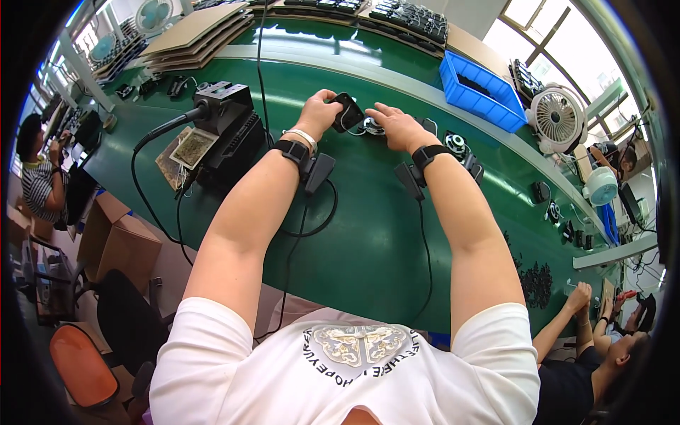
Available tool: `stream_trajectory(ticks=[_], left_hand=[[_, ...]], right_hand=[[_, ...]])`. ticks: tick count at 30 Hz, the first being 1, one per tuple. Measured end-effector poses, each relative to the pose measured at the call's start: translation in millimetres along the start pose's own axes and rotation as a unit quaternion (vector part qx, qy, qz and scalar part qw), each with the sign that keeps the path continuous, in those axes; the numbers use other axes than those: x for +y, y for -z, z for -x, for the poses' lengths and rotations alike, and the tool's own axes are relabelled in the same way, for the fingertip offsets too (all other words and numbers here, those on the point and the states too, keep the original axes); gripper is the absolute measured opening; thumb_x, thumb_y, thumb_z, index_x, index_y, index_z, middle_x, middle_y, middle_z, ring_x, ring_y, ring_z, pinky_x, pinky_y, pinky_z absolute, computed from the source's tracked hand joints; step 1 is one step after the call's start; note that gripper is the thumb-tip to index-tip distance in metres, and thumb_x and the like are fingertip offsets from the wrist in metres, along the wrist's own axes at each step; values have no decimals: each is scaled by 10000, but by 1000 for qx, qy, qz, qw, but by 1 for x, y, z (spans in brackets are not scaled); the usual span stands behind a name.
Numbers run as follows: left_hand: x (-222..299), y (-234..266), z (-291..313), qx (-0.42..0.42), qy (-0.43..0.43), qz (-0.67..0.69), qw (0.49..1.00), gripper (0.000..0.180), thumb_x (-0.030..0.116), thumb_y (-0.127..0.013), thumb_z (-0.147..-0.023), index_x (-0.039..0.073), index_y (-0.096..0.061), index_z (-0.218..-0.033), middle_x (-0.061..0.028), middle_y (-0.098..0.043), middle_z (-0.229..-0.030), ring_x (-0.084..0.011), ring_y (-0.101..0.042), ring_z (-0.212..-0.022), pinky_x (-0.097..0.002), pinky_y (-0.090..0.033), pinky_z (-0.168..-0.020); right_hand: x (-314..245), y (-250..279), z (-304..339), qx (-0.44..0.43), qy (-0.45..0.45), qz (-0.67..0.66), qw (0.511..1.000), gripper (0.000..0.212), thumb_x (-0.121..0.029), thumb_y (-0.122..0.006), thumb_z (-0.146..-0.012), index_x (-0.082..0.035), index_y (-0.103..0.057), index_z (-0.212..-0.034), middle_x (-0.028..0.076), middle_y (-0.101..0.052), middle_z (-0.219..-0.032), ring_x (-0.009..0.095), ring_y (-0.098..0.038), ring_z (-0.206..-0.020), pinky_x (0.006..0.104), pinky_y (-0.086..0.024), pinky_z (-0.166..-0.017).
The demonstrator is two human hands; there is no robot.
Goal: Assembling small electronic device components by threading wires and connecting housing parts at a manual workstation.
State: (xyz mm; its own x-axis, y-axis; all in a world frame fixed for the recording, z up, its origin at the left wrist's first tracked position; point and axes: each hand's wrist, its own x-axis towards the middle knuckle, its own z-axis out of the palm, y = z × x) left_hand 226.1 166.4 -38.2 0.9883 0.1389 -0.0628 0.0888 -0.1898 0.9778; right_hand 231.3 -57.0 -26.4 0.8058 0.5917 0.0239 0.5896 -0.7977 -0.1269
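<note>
Across the green counter [354, 248], at the frame's upper centre, fingers of the left hand [319, 113] clamp a black casing [348, 113], while those of the right hand [398, 129], whose grip I cannot tell, cover a round speaker [372, 127], apparently wired but unenclosed.

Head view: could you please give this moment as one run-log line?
Left hand: holds black part | right hand: fingers over round silver part, contact unclear | surface: green table | nearby: blue bin
</note>
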Motion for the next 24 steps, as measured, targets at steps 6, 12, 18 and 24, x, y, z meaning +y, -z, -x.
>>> stream_trajectory(ticks=[6,12,18,24], left_hand=[[24,12,38,-34,93,138,985,330,63,-606,-856,53,-549,-1181,-86,-635,-976,-229,-650,-845,-437,-552,-752],[26,17,62,-126,133,291,939,445,-43,-564,-807,57,-498,-1235,-123,-604,-1104,-263,-658,-899,-469,-585,-766],[47,30,147,-196,130,327,915,455,-65,-553,-813,56,-496,-1248,-114,-616,-1091,-250,-665,-884,-443,-583,-780],[43,29,219,-168,-162,-98,968,406,-38,-552,-850,58,-576,-1244,-133,-660,-1125,-297,-686,-914,-354,-573,-782]], right_hand=[[-17,23,-20,-95,96,214,967,619,-61,-623,-812,-154,-471,-1406,101,-448,-1485,282,-457,-1341,391,-403,-1071],[-25,47,17,-156,77,179,968,638,-188,-686,-737,-85,-506,-1340,130,-546,-1343,305,-498,-1279,405,-421,-1029],[-70,54,141,-7,60,-110,992,721,-253,-752,-606,10,-535,-1241,180,-568,-1189,354,-536,-1111,427,-433,-965],[-128,25,246,65,-32,-120,990,743,-291,-796,-598,9,-540,-1228,173,-569,-1178,361,-535,-1089,445,-423,-960]])
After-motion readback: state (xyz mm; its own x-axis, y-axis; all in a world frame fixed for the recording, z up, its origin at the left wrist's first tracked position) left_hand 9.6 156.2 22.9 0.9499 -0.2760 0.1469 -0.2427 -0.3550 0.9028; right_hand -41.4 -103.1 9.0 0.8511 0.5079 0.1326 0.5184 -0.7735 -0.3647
